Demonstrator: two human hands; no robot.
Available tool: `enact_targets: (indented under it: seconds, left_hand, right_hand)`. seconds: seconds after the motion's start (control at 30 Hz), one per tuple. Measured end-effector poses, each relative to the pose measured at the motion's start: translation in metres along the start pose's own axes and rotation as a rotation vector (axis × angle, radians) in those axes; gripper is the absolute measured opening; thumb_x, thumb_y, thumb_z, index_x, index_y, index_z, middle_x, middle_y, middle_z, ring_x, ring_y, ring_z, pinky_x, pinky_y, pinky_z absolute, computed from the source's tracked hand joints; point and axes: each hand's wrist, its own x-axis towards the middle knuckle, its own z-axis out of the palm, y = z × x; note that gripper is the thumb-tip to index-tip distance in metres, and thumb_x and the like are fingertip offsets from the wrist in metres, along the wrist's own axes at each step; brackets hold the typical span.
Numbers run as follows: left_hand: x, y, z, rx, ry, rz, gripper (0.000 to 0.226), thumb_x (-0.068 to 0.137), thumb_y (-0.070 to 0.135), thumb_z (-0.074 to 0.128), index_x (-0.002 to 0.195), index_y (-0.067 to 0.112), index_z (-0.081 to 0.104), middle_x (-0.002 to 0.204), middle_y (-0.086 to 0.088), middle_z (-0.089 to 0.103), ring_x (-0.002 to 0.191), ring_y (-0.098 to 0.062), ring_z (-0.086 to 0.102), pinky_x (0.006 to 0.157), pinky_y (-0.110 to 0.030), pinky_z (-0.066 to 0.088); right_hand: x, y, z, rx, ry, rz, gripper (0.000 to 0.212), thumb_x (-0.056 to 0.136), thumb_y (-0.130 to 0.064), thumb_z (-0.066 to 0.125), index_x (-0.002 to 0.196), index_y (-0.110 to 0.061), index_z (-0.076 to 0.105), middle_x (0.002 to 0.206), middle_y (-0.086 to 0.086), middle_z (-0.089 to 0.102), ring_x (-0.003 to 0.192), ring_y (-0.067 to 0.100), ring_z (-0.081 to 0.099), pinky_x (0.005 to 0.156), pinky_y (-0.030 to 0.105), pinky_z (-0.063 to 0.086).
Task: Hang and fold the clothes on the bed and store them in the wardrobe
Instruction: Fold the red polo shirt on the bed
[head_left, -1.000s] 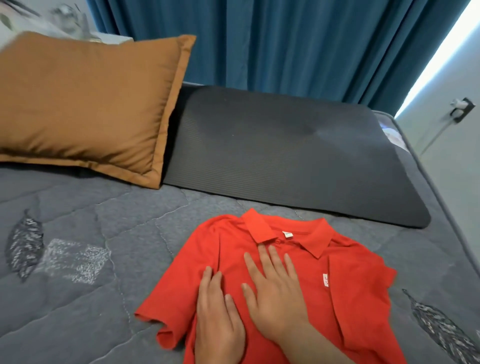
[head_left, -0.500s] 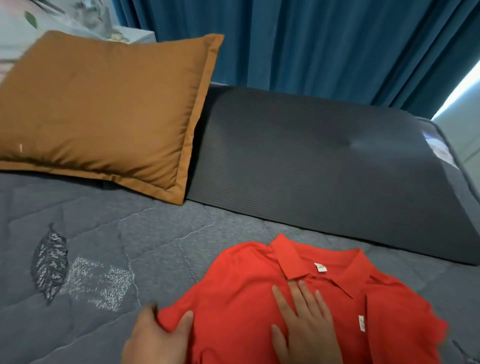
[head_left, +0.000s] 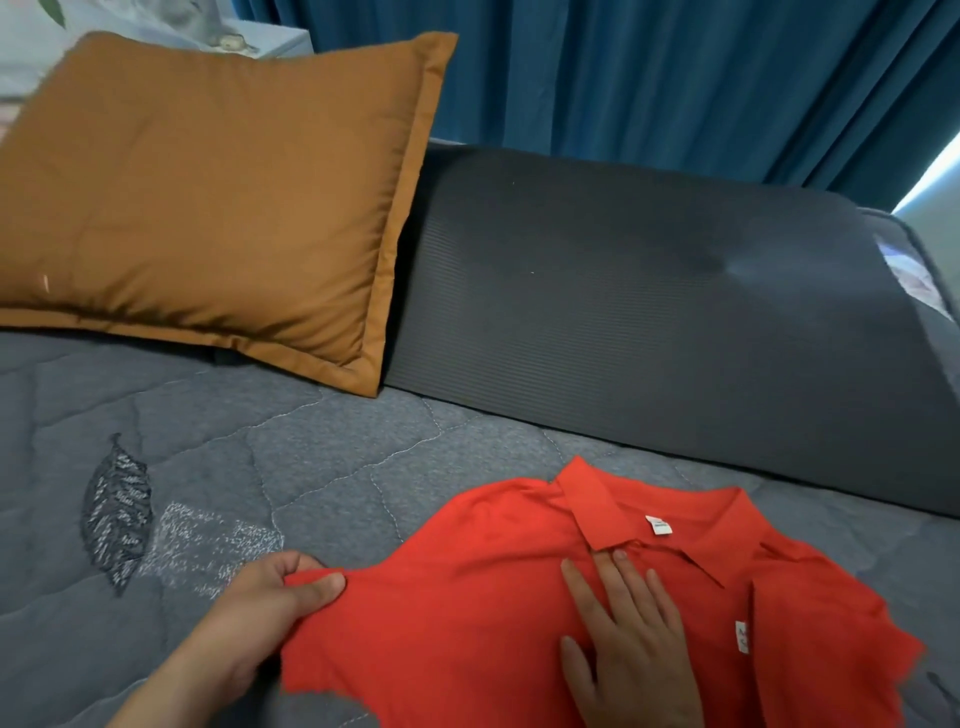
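A red polo shirt (head_left: 467, 623) lies front up on the grey quilted bed (head_left: 322, 457), near its front edge, collar pointing toward the pillows, a white label inside the neck. The left hand (head_left: 270, 603) pinches the sleeve between thumb and fingers; the right hand (head_left: 628, 644) lies flat, fingers spread, on the chest. Behind it, along the head edge, sit a brown pillow (head_left: 208, 187) and a dark grey pillow (head_left: 649, 312), with blue curtains (head_left: 623, 78) beyond.

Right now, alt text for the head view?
A red collared polo shirt lies on a grey quilted bed; the left hand pinches one sleeve while the right hand rests flat on its chest. Behind: a brown pillow, a dark grey cushion.
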Motion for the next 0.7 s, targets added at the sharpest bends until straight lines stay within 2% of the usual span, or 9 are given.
enact_targets:
  seconds: [0.07,0.13,0.17,0.23,0.3,0.37,0.47,0.6,0.7]
  left_hand:
    - [-0.004,-0.001,-0.001,-0.283,-0.008,-0.036,0.017,0.074,-0.005,0.068,0.084,0.002,0.057,0.062,-0.014,0.06,0.047,-0.018,0.055,0.047,-0.023,0.048]
    - [-0.008,-0.003,0.004,-0.495,-0.069,-0.112,0.017,0.077,0.01,0.066,0.092,0.005,0.061,0.076,-0.017,0.064,0.056,-0.021,0.061,0.053,-0.027,0.054]
    - [-0.014,-0.002,0.002,-0.471,-0.115,-0.198,0.027,0.083,0.029,0.063,0.095,0.006,0.063,0.082,-0.018,0.063,0.06,-0.023,0.061,0.056,-0.03,0.055]
    - [-0.02,0.001,-0.005,-0.216,-0.207,-0.39,0.077,0.082,0.074,0.04,0.096,0.004,0.068,0.08,-0.018,0.061,0.058,-0.025,0.06,0.056,-0.033,0.056]
    - [-0.016,0.006,-0.009,0.005,-0.249,-0.466,0.099,0.071,0.09,0.021,0.088,0.004,0.067,0.068,-0.015,0.06,0.051,-0.022,0.057,0.05,-0.023,0.049]
    - [-0.012,0.015,-0.002,0.078,-0.201,-0.429,0.08,0.071,0.084,0.036,0.084,0.01,0.064,0.063,-0.01,0.058,0.05,-0.019,0.053,0.051,-0.02,0.042]
    - [-0.002,0.02,0.011,-0.021,-0.136,-0.383,0.049,0.073,0.056,0.065,0.094,0.011,0.065,0.075,-0.01,0.063,0.064,-0.02,0.056,0.058,-0.023,0.044]
    - [0.007,0.025,0.021,-0.102,-0.13,-0.429,0.054,0.079,0.065,0.059,0.085,0.012,0.066,0.073,-0.01,0.064,0.06,-0.021,0.057,0.052,-0.02,0.047]
    - [0.003,0.026,0.021,0.074,-0.264,-0.39,0.023,0.082,0.033,0.07,0.07,0.018,0.059,0.054,0.002,0.049,0.045,-0.006,0.038,0.038,-0.013,0.022]
  right_hand:
    - [-0.002,-0.002,-0.001,-0.009,-0.008,-0.001,0.069,0.066,-0.05,0.053,0.129,-0.025,0.064,0.135,0.011,0.059,0.128,0.025,0.046,0.113,0.04,0.018]
    - [-0.002,0.002,-0.002,-0.02,-0.023,0.007,0.068,0.067,-0.049,0.051,0.13,-0.024,0.063,0.136,0.012,0.058,0.129,0.025,0.045,0.113,0.04,0.017]
    - [-0.002,0.001,-0.002,-0.015,-0.031,0.013,0.068,0.068,-0.049,0.051,0.13,-0.024,0.063,0.136,0.012,0.058,0.129,0.025,0.044,0.114,0.04,0.016]
    - [-0.003,0.0,-0.004,-0.026,-0.04,0.017,0.068,0.069,-0.049,0.049,0.131,-0.024,0.062,0.137,0.013,0.057,0.13,0.025,0.042,0.114,0.04,0.015]
    - [-0.003,-0.002,-0.003,-0.039,-0.054,0.016,0.068,0.071,-0.049,0.048,0.132,-0.024,0.061,0.138,0.013,0.057,0.13,0.026,0.046,0.114,0.04,0.015]
    - [-0.004,-0.003,-0.003,-0.048,-0.062,0.021,0.068,0.071,-0.049,0.047,0.132,-0.024,0.061,0.138,0.013,0.057,0.13,0.027,0.047,0.114,0.039,0.014]
    - [-0.003,-0.002,-0.002,-0.039,-0.043,0.02,0.068,0.07,-0.048,0.048,0.131,-0.023,0.062,0.136,0.013,0.058,0.13,0.025,0.041,0.114,0.038,0.013]
    - [-0.001,-0.002,0.001,-0.015,-0.003,0.006,0.067,0.066,-0.047,0.05,0.126,-0.022,0.066,0.133,0.014,0.06,0.127,0.025,0.043,0.113,0.037,0.016]
    - [0.0,-0.001,0.002,-0.001,0.018,-0.004,0.07,0.064,-0.048,0.05,0.13,-0.026,0.062,0.13,0.015,0.062,0.126,0.024,0.045,0.115,0.035,0.015]
